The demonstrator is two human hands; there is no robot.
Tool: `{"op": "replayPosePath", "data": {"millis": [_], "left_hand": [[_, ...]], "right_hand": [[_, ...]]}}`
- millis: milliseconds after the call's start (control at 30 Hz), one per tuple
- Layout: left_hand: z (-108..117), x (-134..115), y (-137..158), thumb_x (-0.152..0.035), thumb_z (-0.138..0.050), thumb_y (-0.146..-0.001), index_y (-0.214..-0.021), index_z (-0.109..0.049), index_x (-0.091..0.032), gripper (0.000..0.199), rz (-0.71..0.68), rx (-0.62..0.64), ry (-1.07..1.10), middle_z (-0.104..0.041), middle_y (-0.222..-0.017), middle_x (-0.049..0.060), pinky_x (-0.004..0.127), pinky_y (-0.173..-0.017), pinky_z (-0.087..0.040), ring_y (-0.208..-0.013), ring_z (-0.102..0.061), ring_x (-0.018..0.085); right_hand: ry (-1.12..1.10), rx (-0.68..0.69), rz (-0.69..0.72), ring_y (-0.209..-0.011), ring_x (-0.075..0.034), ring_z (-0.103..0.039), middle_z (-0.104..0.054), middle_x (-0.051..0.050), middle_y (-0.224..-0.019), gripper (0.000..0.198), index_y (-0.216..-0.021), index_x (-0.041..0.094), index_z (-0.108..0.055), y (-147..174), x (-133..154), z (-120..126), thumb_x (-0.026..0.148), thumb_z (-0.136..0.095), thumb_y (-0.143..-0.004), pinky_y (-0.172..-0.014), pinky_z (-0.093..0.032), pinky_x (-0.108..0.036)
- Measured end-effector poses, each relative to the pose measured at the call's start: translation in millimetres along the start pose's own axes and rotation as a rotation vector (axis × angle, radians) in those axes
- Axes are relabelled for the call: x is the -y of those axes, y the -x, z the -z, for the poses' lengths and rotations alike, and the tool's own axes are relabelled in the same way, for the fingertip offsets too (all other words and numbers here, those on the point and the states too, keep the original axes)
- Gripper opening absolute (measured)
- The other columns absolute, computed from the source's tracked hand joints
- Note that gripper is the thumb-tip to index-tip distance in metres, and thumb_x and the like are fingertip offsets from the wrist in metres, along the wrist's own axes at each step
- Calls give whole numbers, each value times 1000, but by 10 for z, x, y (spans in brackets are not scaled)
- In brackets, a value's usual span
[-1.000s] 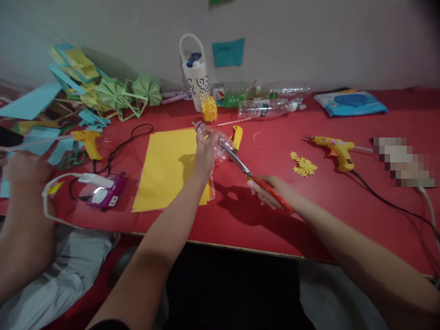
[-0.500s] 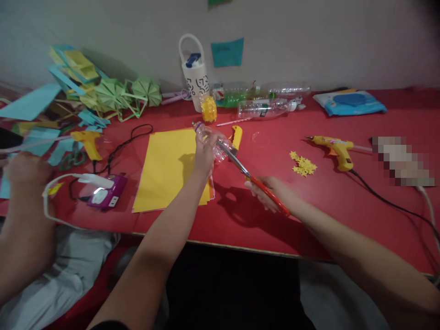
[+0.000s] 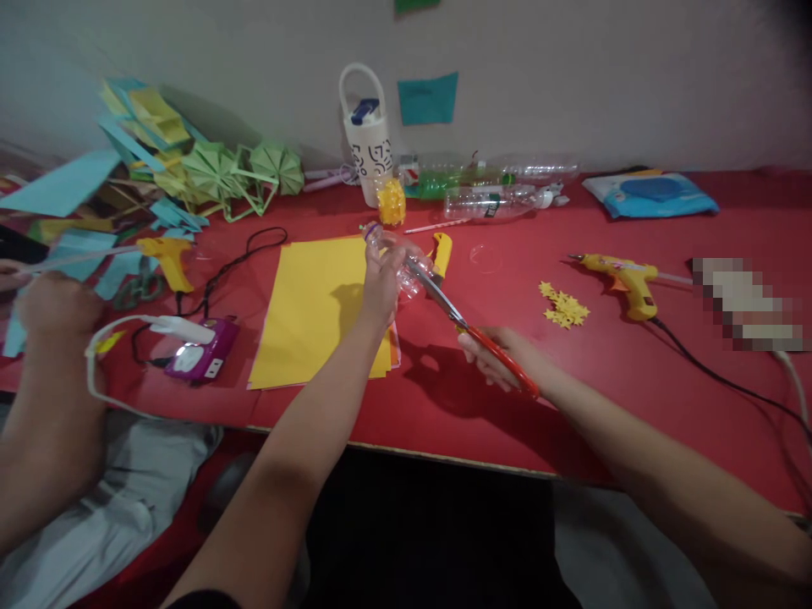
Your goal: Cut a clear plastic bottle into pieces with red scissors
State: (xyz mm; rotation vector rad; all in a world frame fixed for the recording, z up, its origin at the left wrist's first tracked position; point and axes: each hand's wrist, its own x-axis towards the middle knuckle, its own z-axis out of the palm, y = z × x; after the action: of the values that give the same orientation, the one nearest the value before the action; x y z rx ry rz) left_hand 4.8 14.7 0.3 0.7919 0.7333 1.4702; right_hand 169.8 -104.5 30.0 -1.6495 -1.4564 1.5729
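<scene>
My left hand (image 3: 382,286) is closed around a clear plastic bottle piece (image 3: 412,283), whose neck with a purple ring points away from me. In my right hand (image 3: 498,359) are red-handled scissors (image 3: 507,364), their blades reaching up and left to the plastic beside my left fingers. Whether the blades are cutting into it I cannot tell. Under my left forearm lies a stack of yellow paper (image 3: 310,313). A yellow cutter knife (image 3: 442,254) rests just behind the bottle piece, partly hidden by it.
Right of my hands are small yellow stars (image 3: 563,306) and a yellow glue gun (image 3: 618,279) with a trailing cord. Plastic bottles (image 3: 488,201) and a white tumbler (image 3: 368,156) line the wall. At left, a co-worker's hand (image 3: 60,304) is near another glue gun (image 3: 166,258) and a purple power strip (image 3: 206,351).
The whole view has shifted slightly, so things appear a little further right. My hands keep the same hold on the bottle piece and the scissors.
</scene>
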Motion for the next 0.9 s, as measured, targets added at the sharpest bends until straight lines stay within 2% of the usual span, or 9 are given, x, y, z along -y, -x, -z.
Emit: {"op": "replayPosePath", "data": {"millis": [133, 233, 333, 467, 700, 900], "left_hand": [[-32, -6, 8, -13, -61, -85, -97, -47, -27, 23, 5, 31, 0, -69, -85, 1, 44, -97, -54, -110, -69, 23], [-36, 5, 11, -11, -56, -87, -101, -46, -27, 23, -10, 46, -8, -69, -79, -1, 43, -95, -55, -104, -72, 21], [-13, 30, 7, -13, -60, -85, -103, -47, -27, 25, -14, 36, -13, -67, -76, -1, 43, -95, -55, -102, -72, 22], [33, 62, -10, -20, -70, -79, -94, -50, -26, 25, 26, -4, -15, -67, -83, 2, 44, -98, -52, -109, -68, 24], [73, 73, -27, -19, -63, -86, -93, -49, -26, 17, -8, 32, -70, -65, -76, -2, 42, -96, -54, -100, -70, 21], [89, 136, -42, -24, -71, -82, -93, -51, -27, 23, -57, 90, -83, -67, -83, 1, 43, -95, -54, -105, -68, 23]], "right_hand": [[3, 23, 8, -31, -7, -38, -37, 11, -38, 55, -64, 24, -47, 1, -5, 21, 76, -61, -74, -47, -43, -27], [12, 18, 15, -31, -7, -38, -37, 11, -39, 56, -63, 24, -46, 2, -15, 21, 77, -58, -74, -46, -43, -27], [26, -2, -10, -32, -7, -40, -38, 10, -41, 58, -63, 24, -44, 8, -17, 7, 79, -58, -73, -39, -38, -24], [47, -16, -67, -31, -7, -39, -39, 9, -41, 56, -63, 24, -43, 2, -18, -10, 75, -61, -75, -33, -32, -22], [15, -2, -52, -30, -7, -38, -39, 9, -40, 50, -64, 23, -45, -15, -8, 9, 67, -62, -82, -34, -32, -22], [-33, 20, 11, -30, -6, -37, -37, 12, -38, 50, -64, 23, -48, -19, -26, 35, 68, -64, -79, -52, -49, -27]]}}
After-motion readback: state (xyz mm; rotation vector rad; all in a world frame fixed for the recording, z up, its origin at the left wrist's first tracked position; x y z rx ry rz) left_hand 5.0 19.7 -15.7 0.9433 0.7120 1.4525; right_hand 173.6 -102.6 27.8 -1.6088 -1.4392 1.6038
